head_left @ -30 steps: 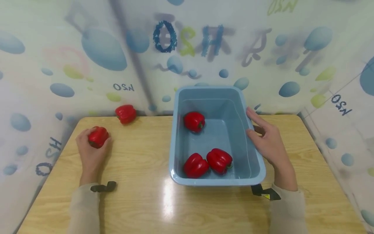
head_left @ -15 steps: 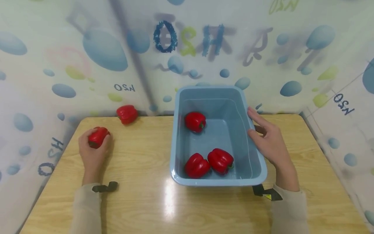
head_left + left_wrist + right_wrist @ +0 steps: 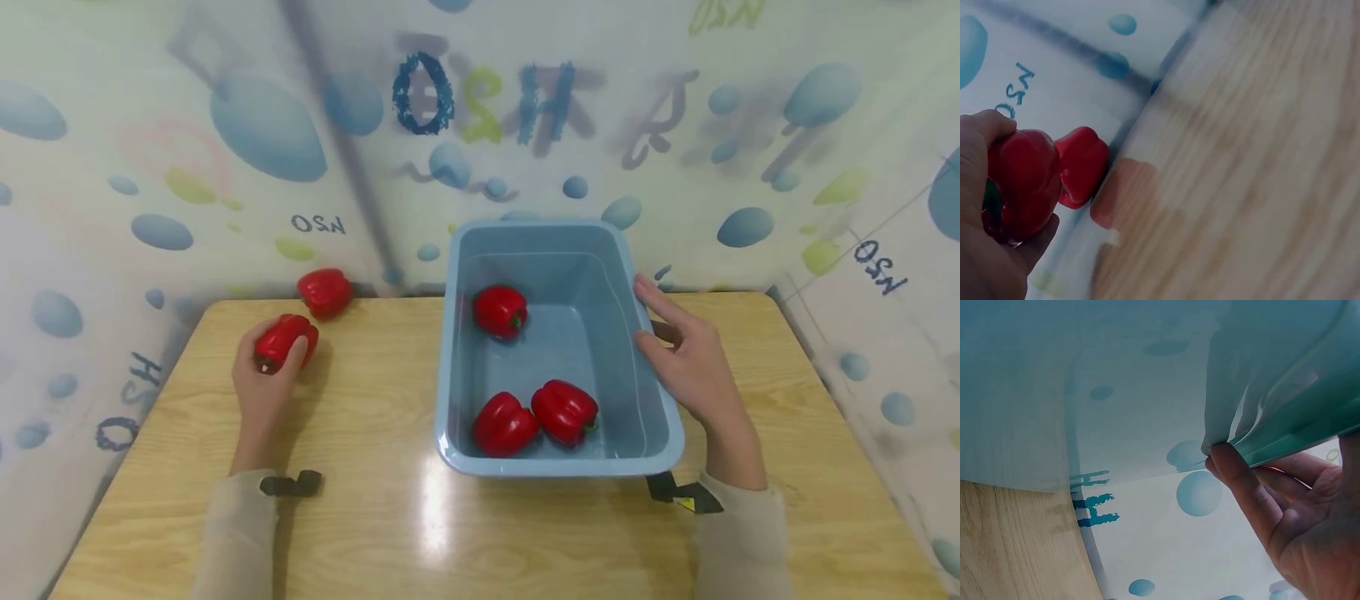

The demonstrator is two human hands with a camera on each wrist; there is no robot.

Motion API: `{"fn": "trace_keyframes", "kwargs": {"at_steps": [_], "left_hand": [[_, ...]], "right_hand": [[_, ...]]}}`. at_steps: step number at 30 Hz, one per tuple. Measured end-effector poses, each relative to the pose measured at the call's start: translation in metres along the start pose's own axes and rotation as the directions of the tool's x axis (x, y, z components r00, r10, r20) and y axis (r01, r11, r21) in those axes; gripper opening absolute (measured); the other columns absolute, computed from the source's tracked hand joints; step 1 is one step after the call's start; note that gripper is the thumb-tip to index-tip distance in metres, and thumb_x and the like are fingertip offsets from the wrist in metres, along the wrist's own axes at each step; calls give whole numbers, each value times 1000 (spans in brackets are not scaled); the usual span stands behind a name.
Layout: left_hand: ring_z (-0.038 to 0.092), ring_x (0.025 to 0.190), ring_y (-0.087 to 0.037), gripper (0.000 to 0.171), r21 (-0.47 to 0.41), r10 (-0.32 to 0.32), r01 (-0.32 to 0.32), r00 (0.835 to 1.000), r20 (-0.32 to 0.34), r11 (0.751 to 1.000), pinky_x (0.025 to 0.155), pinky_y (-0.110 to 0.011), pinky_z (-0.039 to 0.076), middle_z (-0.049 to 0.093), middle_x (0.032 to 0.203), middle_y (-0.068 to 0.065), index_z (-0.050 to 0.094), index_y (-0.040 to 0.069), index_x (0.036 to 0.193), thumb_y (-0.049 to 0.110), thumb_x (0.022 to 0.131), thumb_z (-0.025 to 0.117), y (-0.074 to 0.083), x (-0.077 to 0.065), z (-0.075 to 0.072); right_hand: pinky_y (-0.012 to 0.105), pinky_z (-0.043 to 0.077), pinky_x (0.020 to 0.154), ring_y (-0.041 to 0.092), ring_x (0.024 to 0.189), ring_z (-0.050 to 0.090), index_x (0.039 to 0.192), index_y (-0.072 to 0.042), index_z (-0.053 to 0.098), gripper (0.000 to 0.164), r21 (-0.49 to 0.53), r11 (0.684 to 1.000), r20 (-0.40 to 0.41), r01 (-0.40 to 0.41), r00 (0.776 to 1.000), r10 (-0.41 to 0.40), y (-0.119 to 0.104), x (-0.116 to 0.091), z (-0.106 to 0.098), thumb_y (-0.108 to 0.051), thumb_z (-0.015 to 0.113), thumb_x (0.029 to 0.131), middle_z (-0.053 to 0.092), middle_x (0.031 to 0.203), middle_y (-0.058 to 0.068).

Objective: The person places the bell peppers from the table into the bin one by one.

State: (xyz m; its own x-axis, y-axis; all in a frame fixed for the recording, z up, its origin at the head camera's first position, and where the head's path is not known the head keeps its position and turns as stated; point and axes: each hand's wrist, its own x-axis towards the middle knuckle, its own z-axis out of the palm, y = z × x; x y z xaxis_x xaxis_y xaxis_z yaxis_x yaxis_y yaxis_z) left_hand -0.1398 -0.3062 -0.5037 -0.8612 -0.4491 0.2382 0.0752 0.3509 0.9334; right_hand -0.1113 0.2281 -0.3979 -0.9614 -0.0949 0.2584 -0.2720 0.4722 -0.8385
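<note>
My left hand (image 3: 261, 402) grips a red bell pepper (image 3: 281, 340) between thumb and fingers, over the left part of the table. In the left wrist view that pepper (image 3: 1027, 181) hangs stem end towards the palm and partly overlaps a second red bell pepper (image 3: 1085, 165) behind it. This second pepper (image 3: 325, 292) sits at the table's back edge in the head view. At right, my right hand (image 3: 696, 367) holds the side rim of a light blue plastic bin (image 3: 555, 467). The right wrist view has its thumb and fingers (image 3: 1244, 487) pinching that rim.
Inside the bin lie three red bell peppers: one at the back left (image 3: 499, 312), and a front-left pepper (image 3: 506, 425) beside a front-middle pepper (image 3: 565, 412). A patterned wall covering (image 3: 480, 192) rises behind the wooden table (image 3: 360, 500).
My left hand has moved to the right with its bell pepper, close to the pepper at the back edge. The right hand and the bin have stayed put.
</note>
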Motion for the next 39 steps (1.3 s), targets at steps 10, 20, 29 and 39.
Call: {"fn": "trace_keyframes", "kwargs": {"at_steps": [10,20,29,39], "left_hand": [[58,123,-14,50,-141,105,-84,983,151,987,86,-10,58,61,140,0,60,14,145,7,96,73,36,-13,19],[55,132,-23,54,-300,204,-117,939,277,947,91,-15,60,58,145,-3,55,6,146,-4,95,69,74,-23,34],[51,136,-28,54,-399,280,-133,900,336,907,93,-19,61,55,149,-8,55,1,143,-9,92,68,105,-26,54],[51,137,-27,58,-394,314,-162,878,360,905,95,-19,60,58,145,-4,53,-3,141,-12,87,70,108,-34,69]], "right_hand": [[59,59,84,56,127,64,159,-17,48,57,-18,1000,-3,-1,1000,1,2,-1,-1,-9,57,103,45,167,7],[59,58,85,57,127,64,159,-17,49,58,10,1000,2,-8,1000,8,2,-2,-3,-6,58,103,44,168,7],[59,57,85,57,127,63,158,-16,49,58,15,1000,-10,15,1000,-15,0,0,-1,-5,58,102,45,167,8],[59,58,85,55,127,65,158,-17,50,58,36,999,-2,-4,1000,4,-1,0,0,-6,57,102,45,168,6]]}}
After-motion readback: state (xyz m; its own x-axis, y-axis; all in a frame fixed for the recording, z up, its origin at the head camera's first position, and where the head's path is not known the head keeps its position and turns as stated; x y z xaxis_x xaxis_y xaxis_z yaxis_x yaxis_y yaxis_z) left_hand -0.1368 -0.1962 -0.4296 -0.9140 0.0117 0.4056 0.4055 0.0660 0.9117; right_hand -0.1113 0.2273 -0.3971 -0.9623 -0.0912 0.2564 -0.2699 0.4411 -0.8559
